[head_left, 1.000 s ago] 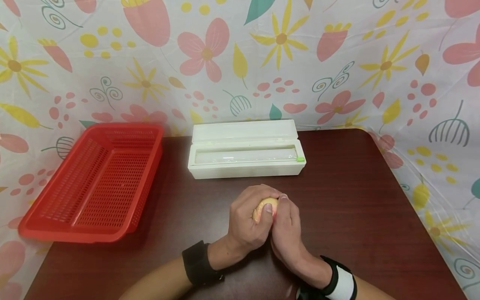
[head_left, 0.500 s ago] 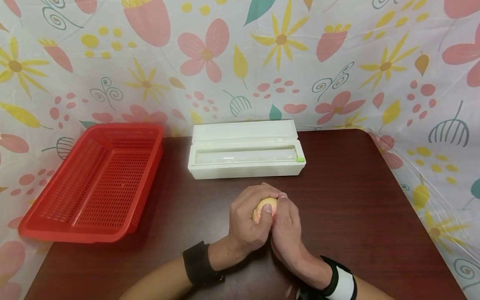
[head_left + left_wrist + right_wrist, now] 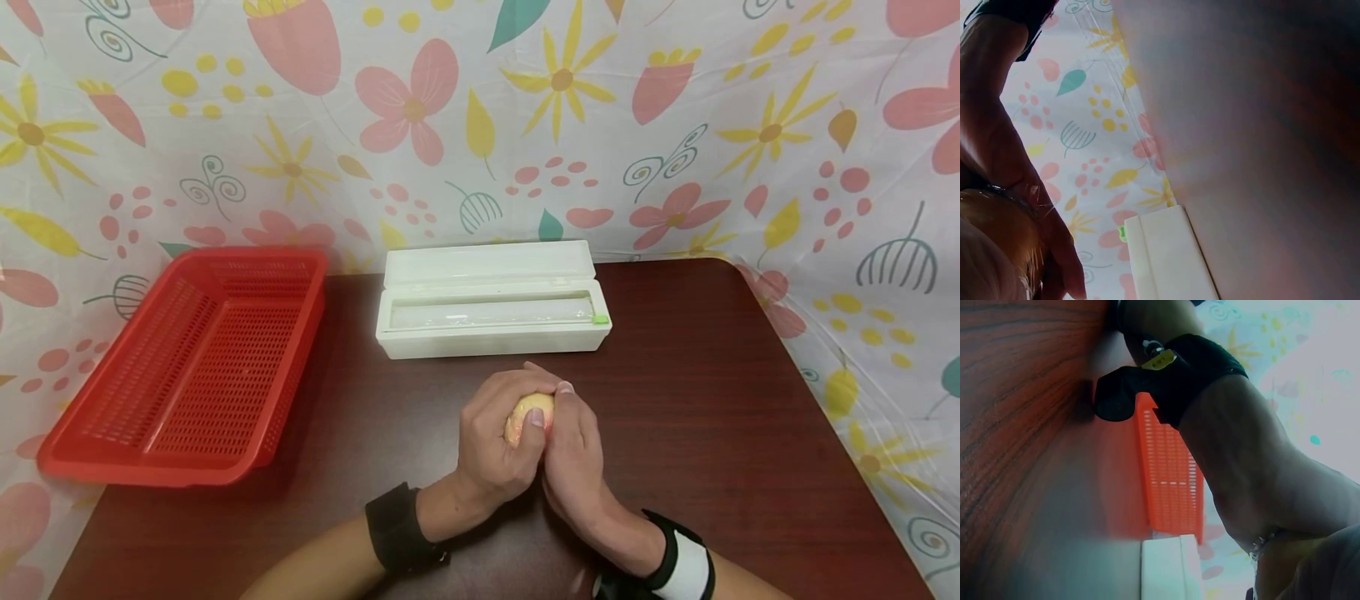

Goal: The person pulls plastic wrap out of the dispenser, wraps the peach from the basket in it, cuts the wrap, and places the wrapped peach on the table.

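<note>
Close together over the table, both hands hold a round yellow-and-red fruit point(image 3: 540, 402) wrapped in clear plastic film. My left hand point(image 3: 491, 437) curls around its left side, with the thumb lying on the near face. Against the right side, my right hand point(image 3: 576, 458) cups the fruit, its fingertips meeting the left fingers. Wrinkled film shows around the fruit point(image 3: 1000, 222) in the left wrist view. The right wrist view shows a crumpled bit of film by the hands; most of the fruit's underside is hidden.
Behind the hands stands a white cling film box point(image 3: 495, 342), lid raised, with a film roll point(image 3: 487, 313) inside and a green slider point(image 3: 601, 318) at its right end. A red perforated basket point(image 3: 210, 375) sits at the left of the brown table point(image 3: 712, 417). Patterned cloth point(image 3: 480, 125) hangs behind.
Both hands stay almost in place around the fruit, with only a very slight shift of the fingers. The box and basket have not moved.
</note>
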A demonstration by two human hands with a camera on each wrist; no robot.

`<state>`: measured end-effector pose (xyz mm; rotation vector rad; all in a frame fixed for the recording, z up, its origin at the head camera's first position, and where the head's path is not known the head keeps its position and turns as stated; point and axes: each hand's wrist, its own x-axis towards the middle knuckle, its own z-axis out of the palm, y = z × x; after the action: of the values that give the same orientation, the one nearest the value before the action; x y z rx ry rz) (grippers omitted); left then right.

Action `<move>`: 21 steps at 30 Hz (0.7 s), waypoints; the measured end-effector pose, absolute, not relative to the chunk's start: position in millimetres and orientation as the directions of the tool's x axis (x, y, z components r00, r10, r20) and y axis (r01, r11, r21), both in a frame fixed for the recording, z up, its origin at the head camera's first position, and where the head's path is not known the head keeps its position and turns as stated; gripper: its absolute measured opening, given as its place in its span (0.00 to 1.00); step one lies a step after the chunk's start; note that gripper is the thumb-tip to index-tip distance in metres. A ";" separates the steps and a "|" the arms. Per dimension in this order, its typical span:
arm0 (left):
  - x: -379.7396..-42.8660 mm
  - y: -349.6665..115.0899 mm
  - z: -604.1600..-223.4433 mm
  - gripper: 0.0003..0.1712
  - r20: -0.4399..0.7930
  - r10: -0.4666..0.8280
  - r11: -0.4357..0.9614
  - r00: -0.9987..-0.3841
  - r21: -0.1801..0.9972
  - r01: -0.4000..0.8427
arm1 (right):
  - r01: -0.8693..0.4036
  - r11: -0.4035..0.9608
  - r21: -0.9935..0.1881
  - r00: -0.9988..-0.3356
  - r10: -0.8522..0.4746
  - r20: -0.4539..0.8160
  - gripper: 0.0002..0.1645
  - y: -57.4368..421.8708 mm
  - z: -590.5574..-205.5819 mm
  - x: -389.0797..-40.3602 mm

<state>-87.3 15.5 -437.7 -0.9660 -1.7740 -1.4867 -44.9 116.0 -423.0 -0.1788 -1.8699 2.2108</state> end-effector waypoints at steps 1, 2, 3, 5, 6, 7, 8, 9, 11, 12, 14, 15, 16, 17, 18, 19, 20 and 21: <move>-87.5 15.0 -438.4 0.17 0.828 0.141 0.103 -0.543 0.533 0.840 | -0.101 -0.148 -0.984 -0.965 0.254 0.061 0.30 116.6 -422.8 -45.4; -87.9 14.4 -439.0 0.18 0.824 0.141 0.109 -0.549 0.538 0.836 | -0.099 -0.140 -0.985 -0.967 0.246 0.062 0.30 117.3 -422.7 -45.8; -88.3 13.9 -439.6 0.18 0.820 0.141 0.113 -0.555 0.543 0.832 | -0.095 -0.130 -0.987 -0.970 0.236 0.062 0.30 118.2 -422.6 -46.4; -89.3 12.9 -440.6 0.18 0.808 0.144 0.116 -0.572 0.560 0.820 | -0.088 -0.120 -0.989 -0.977 0.202 0.062 0.30 120.2 -422.4 -47.7; -89.9 12.4 -441.2 0.18 0.800 0.144 0.116 -0.582 0.570 0.813 | -0.085 -0.114 -0.990 -0.981 0.183 0.063 0.30 121.2 -422.3 -48.3; -90.4 12.2 -441.7 0.18 0.793 0.146 0.116 -0.592 0.580 0.806 | -0.085 -0.111 -0.990 -0.984 0.165 0.066 0.30 122.2 -422.4 -48.8; -90.8 11.9 -441.9 0.17 0.786 0.146 0.116 -0.600 0.589 0.800 | -0.084 -0.105 -0.991 -0.987 0.146 0.068 0.30 123.3 -422.3 -49.1; -91.1 11.5 -442.1 0.17 0.780 0.147 0.114 -0.608 0.597 0.794 | -0.084 -0.103 -0.991 -0.989 0.127 0.071 0.30 124.2 -422.3 -49.3; -91.7 10.9 -441.8 0.17 0.773 0.148 0.111 -0.617 0.607 0.787 | -0.090 -0.102 -0.991 -0.992 0.094 0.080 0.30 125.7 -422.0 -49.6; -91.9 10.4 -441.4 0.17 0.769 0.149 0.108 -0.621 0.612 0.784 | -0.093 -0.101 -0.990 -0.993 0.082 0.085 0.30 126.3 -421.5 -49.7; -92.6 9.4 -440.2 0.17 0.763 0.152 0.097 -0.628 0.621 0.778 | -0.099 -0.116 -0.988 -0.994 0.048 0.094 0.29 127.5 -420.1 -50.2; -93.1 8.9 -439.4 0.17 0.758 0.152 0.087 -0.635 0.630 0.772 | -0.106 -0.127 -0.986 -0.994 0.026 0.104 0.29 128.0 -419.6 -50.7; -93.6 8.4 -438.6 0.17 0.752 0.152 0.076 -0.642 0.638 0.766 | -0.115 -0.140 -0.984 -0.993 0.001 0.116 0.29 128.8 -418.9 -51.4; -94.4 7.8 -437.8 0.17 0.743 0.151 0.065 -0.652 0.650 0.757 | -0.123 -0.145 -0.982 -0.992 -0.024 0.128 0.29 129.7 -418.0 -52.0; -95.2 7.2 -437.0 0.17 0.735 0.148 0.053 -0.661 0.662 0.748 | -0.136 -0.140 -0.981 -0.989 -0.048 0.143 0.30 130.7 -417.6 -52.6; -96.0 6.7 -436.3 0.17 0.728 0.144 0.040 -0.670 0.673 0.739 | -0.153 -0.130 -0.980 -0.984 -0.074 0.163 0.32 132.0 -417.6 -53.2; -96.8 6.0 -435.5 0.17 0.721 0.140 0.029 -0.679 0.682 0.730 | -0.176 -0.107 -0.979 -0.978 -0.097 0.187 0.35 133.3 -417.8 -53.8; -97.7 5.3 -434.6 0.17 0.713 0.137 0.018 -0.688 0.693 0.721 | -0.203 -0.077 -0.976 -0.971 -0.116 0.211 0.38 134.7 -418.2 -54.3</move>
<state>-97.7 5.3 -434.6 -0.8735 -1.8503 -1.7138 -54.3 134.7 -418.2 0.3622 -2.0926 2.2326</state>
